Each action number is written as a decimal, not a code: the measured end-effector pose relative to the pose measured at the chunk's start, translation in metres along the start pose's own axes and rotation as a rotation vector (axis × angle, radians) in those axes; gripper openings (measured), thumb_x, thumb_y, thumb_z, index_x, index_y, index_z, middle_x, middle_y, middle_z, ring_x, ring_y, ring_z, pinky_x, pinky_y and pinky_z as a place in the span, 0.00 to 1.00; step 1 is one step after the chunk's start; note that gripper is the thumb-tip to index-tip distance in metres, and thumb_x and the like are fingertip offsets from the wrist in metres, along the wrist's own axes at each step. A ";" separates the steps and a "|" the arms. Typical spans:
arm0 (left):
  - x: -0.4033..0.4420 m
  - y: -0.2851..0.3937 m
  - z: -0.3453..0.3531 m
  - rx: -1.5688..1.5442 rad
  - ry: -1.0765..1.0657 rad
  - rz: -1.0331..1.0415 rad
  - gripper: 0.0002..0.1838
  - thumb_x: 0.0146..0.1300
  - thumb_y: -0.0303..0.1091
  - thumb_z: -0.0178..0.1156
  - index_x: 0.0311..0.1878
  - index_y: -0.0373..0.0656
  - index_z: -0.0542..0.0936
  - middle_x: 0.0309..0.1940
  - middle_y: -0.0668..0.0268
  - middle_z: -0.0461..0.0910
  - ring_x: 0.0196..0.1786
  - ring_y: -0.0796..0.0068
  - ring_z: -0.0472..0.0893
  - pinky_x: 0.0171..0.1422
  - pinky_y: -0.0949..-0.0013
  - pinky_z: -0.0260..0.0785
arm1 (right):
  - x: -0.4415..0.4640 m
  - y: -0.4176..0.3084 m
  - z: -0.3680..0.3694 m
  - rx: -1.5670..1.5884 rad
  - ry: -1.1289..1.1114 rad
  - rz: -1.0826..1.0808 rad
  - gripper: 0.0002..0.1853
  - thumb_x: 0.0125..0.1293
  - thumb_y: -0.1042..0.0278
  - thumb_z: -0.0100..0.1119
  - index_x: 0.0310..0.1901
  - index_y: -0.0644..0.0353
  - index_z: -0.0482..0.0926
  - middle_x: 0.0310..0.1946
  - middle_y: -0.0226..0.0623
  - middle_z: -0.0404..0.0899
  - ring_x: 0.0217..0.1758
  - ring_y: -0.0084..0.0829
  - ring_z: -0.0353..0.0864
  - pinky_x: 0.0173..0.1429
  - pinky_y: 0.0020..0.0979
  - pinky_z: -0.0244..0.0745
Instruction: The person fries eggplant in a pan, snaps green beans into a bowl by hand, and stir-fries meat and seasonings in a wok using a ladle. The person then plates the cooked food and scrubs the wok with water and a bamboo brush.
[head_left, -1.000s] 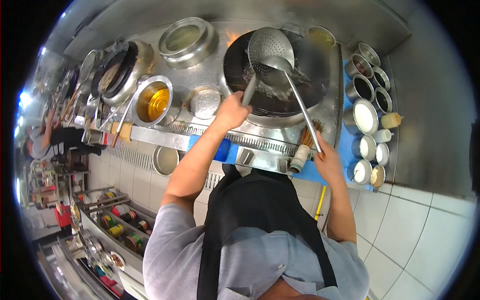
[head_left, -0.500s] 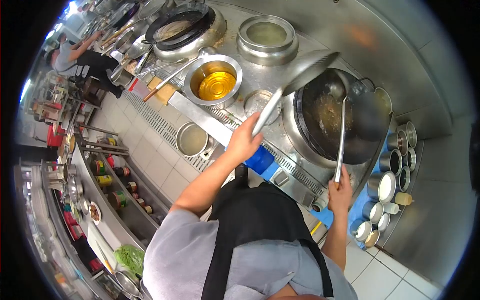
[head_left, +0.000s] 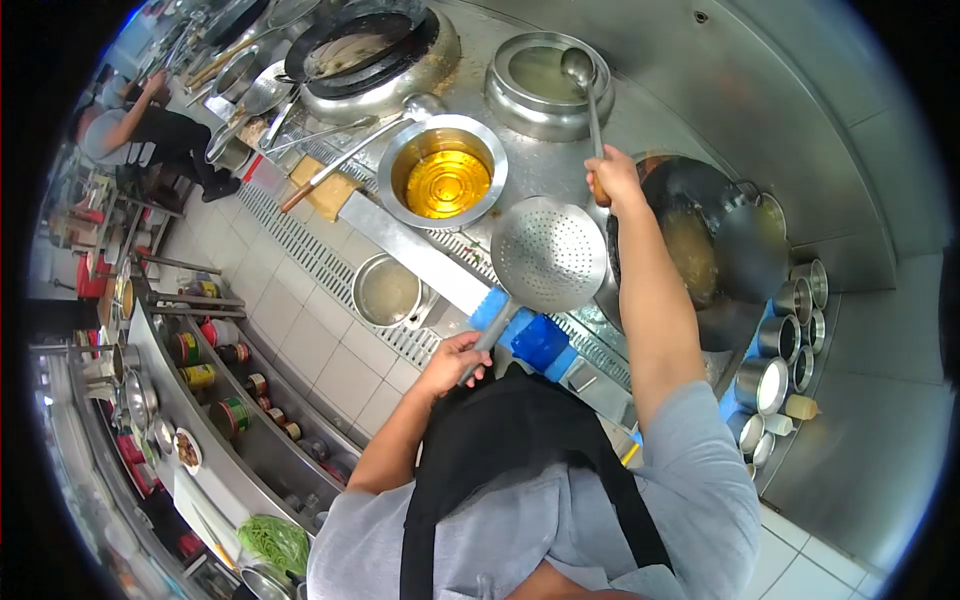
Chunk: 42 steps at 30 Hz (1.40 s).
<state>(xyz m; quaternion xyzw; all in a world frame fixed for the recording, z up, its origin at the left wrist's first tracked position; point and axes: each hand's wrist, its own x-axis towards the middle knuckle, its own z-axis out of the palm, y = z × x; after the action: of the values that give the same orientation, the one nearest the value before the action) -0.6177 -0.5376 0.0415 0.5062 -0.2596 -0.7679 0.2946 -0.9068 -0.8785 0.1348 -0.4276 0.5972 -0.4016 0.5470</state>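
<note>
My left hand (head_left: pixel 453 366) is closed around the grey handle of a perforated skimmer (head_left: pixel 549 254), held face up between the oil pot and the wok. Reaching forward, my right hand (head_left: pixel 612 180) grips the wooden end of a steel ladle (head_left: pixel 596 118). The ladle's bowl is over a round steel well (head_left: pixel 520 114) of cloudy liquid; whether it touches the liquid I cannot tell. A black wok (head_left: pixel 690 178) with brownish contents sits on the burner, partly hidden by my right forearm. Left of the skimmer stands a steel pot (head_left: pixel 388 195) of golden oil.
Steel containers (head_left: pixel 770 385) and squeeze bottles (head_left: pixel 802 407) line the right side. Another wok (head_left: pixel 315 85) sits on the far burner, near a second ladle (head_left: pixel 345 163). A pot (head_left: pixel 361 307) stands low beside the counter. Another person (head_left: pixel 150 135) works at far left.
My right hand has carried the ladle from the wok forward and left to the well. My left hand has drawn the skimmer back from above the wok and lowered it toward me.
</note>
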 end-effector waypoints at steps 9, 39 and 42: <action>0.027 -0.005 0.000 0.179 0.091 0.077 0.25 0.75 0.32 0.63 0.72 0.36 0.75 0.42 0.62 0.85 0.35 0.75 0.85 0.36 0.69 0.79 | -0.050 -0.001 -0.013 1.106 -0.381 0.092 0.10 0.71 0.74 0.62 0.48 0.66 0.73 0.38 0.39 0.78 0.31 0.23 0.78 0.32 0.27 0.74; 0.006 0.030 0.300 -0.071 -0.227 0.065 0.17 0.78 0.38 0.57 0.62 0.38 0.76 0.45 0.64 0.84 0.36 0.78 0.79 0.37 0.74 0.73 | -0.431 0.318 -0.228 -0.575 0.546 0.233 0.56 0.62 0.41 0.70 0.84 0.60 0.52 0.46 0.63 0.87 0.48 0.61 0.88 0.55 0.50 0.83; 0.002 0.039 0.290 -0.106 -0.219 0.129 0.18 0.76 0.38 0.59 0.62 0.37 0.75 0.45 0.61 0.83 0.36 0.77 0.78 0.33 0.76 0.70 | -0.449 0.323 -0.244 0.228 0.470 0.203 0.48 0.71 0.55 0.62 0.86 0.54 0.47 0.58 0.54 0.82 0.44 0.46 0.89 0.45 0.44 0.88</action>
<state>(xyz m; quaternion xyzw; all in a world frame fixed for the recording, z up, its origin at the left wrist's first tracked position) -0.8804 -0.5375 0.1696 0.3855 -0.2811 -0.8106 0.3396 -1.1571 -0.3484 -0.0123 -0.1964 0.6985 -0.4973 0.4756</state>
